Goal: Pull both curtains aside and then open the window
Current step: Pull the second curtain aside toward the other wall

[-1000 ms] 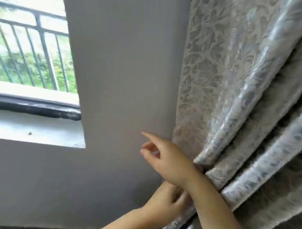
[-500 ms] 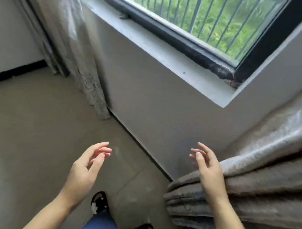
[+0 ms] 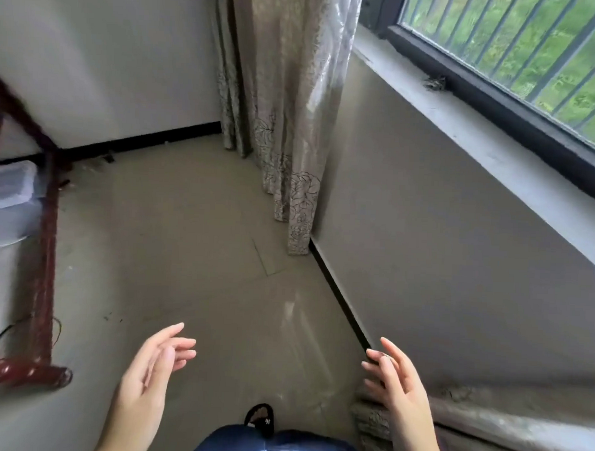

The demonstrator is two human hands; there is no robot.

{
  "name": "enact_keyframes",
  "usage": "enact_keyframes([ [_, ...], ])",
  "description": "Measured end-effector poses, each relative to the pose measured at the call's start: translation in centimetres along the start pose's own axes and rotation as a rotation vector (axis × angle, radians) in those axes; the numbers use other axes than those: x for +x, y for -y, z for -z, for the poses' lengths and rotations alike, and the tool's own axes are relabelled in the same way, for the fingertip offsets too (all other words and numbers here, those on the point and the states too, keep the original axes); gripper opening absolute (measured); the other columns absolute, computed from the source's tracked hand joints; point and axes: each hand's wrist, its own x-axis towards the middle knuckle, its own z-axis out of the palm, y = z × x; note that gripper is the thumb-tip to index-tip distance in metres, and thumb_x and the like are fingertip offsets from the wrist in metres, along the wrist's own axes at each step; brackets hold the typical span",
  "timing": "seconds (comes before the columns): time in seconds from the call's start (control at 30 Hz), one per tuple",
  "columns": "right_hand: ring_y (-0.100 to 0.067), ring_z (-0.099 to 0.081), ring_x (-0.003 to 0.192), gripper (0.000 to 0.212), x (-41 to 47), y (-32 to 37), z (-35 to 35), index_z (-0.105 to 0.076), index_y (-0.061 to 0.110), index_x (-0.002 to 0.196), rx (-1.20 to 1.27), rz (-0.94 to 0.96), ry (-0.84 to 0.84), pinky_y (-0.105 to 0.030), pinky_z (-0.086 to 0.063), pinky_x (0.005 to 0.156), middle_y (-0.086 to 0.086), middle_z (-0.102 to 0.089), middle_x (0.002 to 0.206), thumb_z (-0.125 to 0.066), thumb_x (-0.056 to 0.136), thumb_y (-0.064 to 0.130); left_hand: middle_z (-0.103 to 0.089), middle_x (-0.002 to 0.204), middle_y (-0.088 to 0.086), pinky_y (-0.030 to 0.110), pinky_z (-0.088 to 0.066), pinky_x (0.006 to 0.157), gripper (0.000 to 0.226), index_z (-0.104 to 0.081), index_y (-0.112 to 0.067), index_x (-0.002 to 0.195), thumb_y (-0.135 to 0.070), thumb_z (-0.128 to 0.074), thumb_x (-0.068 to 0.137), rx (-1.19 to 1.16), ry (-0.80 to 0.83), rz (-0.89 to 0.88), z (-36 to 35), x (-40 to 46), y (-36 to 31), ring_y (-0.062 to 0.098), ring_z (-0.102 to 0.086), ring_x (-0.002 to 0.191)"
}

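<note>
Both the left hand [image 3: 149,368] and right hand [image 3: 396,385] hang released, so the far curtain [image 3: 287,100] ahead may go unpulled, still overlapping the window [image 3: 518,51].

Window [image 3: 518,47] top & near curtain [image 3: 484,431] cut off by frame.

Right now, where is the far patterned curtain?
In the head view the patterned curtain hangs at top centre, bunched in the room corner just left of the window sill, its hem reaching the floor.
</note>
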Motion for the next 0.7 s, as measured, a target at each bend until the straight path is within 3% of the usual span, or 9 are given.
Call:
enact_keyframes([
  [0.1, -0.004, -0.066, 0.083, 0.031, 2.1, 1.8, -3.2, -0.055, 0.032, 0.111, -0.034, 0.043, 0.106, -0.018, -0.053, 0.072, 0.001, -0.069, 0.101, -0.056, 0.081, 0.031, -0.072, 0.093, -0.008, 0.016, -0.054, 0.077, 0.034, -0.063, -0.038, 0.099, -0.051, -0.042, 0.075, -0.004, -0.076, 0.034, 2.2, 1.7, 0.9, 0.014, -0.067, 0.084],
  [0.17, -0.005, -0.066, 0.087, 0.033, 3.2, 2.4, -4.5, -0.053, 0.03, 0.115, -0.061, 0.061, 0.146, -0.018, -0.052, 0.074, 0.0, -0.069, 0.1, -0.059, 0.083, 0.033, -0.072, 0.092, -0.008, 0.016, -0.054, 0.077, 0.033, -0.065, -0.041, 0.097, -0.051, -0.043, 0.075, 0.003, -0.102, 0.045, 3.1, 2.6, 1.4, 0.013, -0.067, 0.084],
  [0.23, -0.008, -0.065, 0.094, 0.033, 4.3, 3.0, -5.5, -0.052, 0.036, 0.114, -0.093, 0.079, 0.17, -0.028, -0.051, 0.085, 0.002, -0.069, 0.101, -0.061, 0.083, 0.041, -0.071, 0.093, -0.008, 0.015, -0.053, 0.077, 0.031, -0.065, -0.046, 0.095, -0.052, -0.043, 0.073, 0.012, -0.097, 0.05, 3.4, 3.6, 1.6, 0.011, -0.067, 0.083],
  [0.3, -0.012, -0.063, 0.1, 0.052, 6.4, 3.5, -6.1, -0.052, 0.044, 0.111, -0.146, 0.099, 0.174, -0.041, -0.047, 0.095, 0.011, -0.068, 0.105, -0.062, 0.065, 0.067, -0.071, 0.093, -0.009, 0.014, -0.052, 0.077, 0.03, -0.065, -0.049, 0.094, -0.053, -0.044, 0.072, 0.028, -0.084, 0.054, 3.1, 5.4, 1.7, 0.01, -0.067, 0.083],
  [0.33, -0.014, -0.062, 0.103, 0.053, 7.6, 3.9, -6.4, -0.052, 0.047, 0.11, -0.162, 0.11, 0.168, -0.046, -0.045, 0.097, 0.016, -0.067, 0.106, -0.06, 0.063, 0.069, -0.071, 0.093, -0.01, 0.013, -0.051, 0.077, 0.03, -0.064, -0.05, 0.094, -0.053, -0.044, 0.072, 0.037, -0.08, 0.055, 2.8, 6.5, 1.6, 0.008, -0.066, 0.083],
  [0.43, -0.012, -0.06, 0.106, 0.036, 12.0, 5.8, -7.5, -0.051, 0.053, 0.109, -0.158, 0.129, 0.167, -0.053, -0.042, 0.1, 0.019, -0.064, 0.108, -0.056, 0.073, 0.052, -0.07, 0.093, -0.013, 0.014, -0.05, 0.08, 0.03, -0.062, -0.052, 0.096, -0.054, -0.044, 0.072, 0.048, -0.071, 0.046, 1.6, 10.7, 0.9, 0.005, -0.066, 0.085],
  [0.53, -0.009, -0.06, 0.104, 0.035, 16.7, 8.5, -8.5, -0.049, 0.052, 0.112, -0.168, 0.154, 0.166, -0.053, -0.043, 0.099, 0.021, -0.062, 0.109, -0.056, 0.078, 0.055, -0.07, 0.093, -0.013, 0.013, -0.049, 0.08, 0.029, -0.062, -0.051, 0.096, -0.053, -0.045, 0.072, 0.046, -0.077, 0.02, -0.2, 16.0, -0.3, 0.005, -0.065, 0.086],
  [0.6, -0.009, -0.06, 0.104, 0.04, 20.5, 10.6, -8.9, -0.048, 0.053, 0.113, -0.182, 0.188, 0.166, -0.053, -0.044, 0.098, 0.023, -0.062, 0.109, -0.052, 0.073, 0.05, -0.069, 0.095, -0.013, 0.015, -0.049, 0.082, 0.029, -0.061, -0.052, 0.096, -0.053, -0.045, 0.072, 0.03, -0.078, 0.0, -1.9, 20.2, -1.0, 0.006, -0.065, 0.087],
  [0.7, -0.013, -0.059, 0.107, 0.034, 26.2, 14.2, -9.6, -0.048, 0.054, 0.113, -0.192, 0.257, 0.144, -0.054, -0.044, 0.097, 0.021, -0.061, 0.11, -0.051, 0.081, 0.045, -0.069, 0.097, -0.013, 0.022, -0.048, 0.085, 0.029, -0.06, -0.052, 0.097, -0.053, -0.044, 0.073, 0.018, -0.084, -0.06, -4.4, 26.5, -3.0, 0.007, -0.064, 0.089],
])
